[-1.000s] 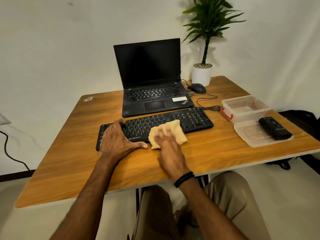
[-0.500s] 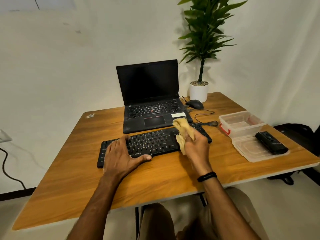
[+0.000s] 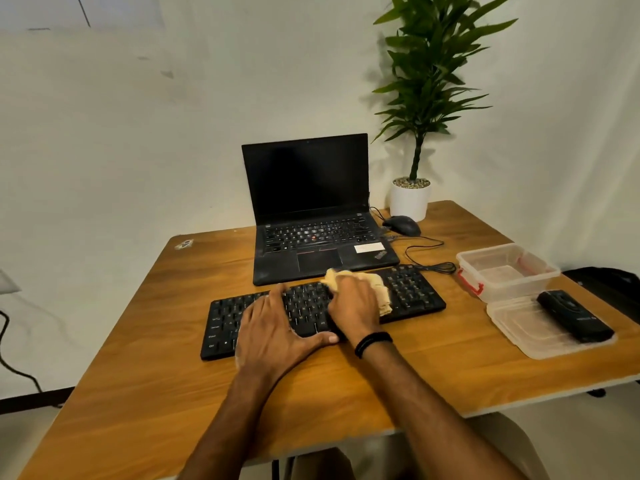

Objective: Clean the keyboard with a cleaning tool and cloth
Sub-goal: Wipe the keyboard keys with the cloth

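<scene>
Left hand (image 3: 273, 327) lies flat on the black keyboard (image 3: 415, 292), fingers spread, thumb along its front edge. Right hand (image 3: 353, 306), fingers curled over one yellow cloth (image 3: 379, 289), presses it on the keys right of centre. The wooden table (image 3: 173, 393) carries one keyboard, one laptop (image 3: 311, 209), one mouse (image 3: 403, 225), one clear container (image 3: 512, 289), one lid (image 3: 530, 327) bearing one black cleaning tool (image 3: 575, 315), and one potted plant (image 3: 410, 199).

From the keyboard (image 3: 415, 296), the surface (image 3: 138, 323) lies bare from 6 round through 9 to 11, free passage for a grip. At 12 the open laptop (image 3: 311, 251) stands just behind it, screen upright; a mouse (image 3: 403, 225) and plant pot (image 3: 410, 200) sit at 1, a looped cable (image 3: 446, 268) at 2. At 3 a clear box (image 3: 498, 292) and a lid (image 3: 526, 330) bearing a black device (image 3: 575, 315) stand in the way, a bare strip between them and the keyboard.
</scene>
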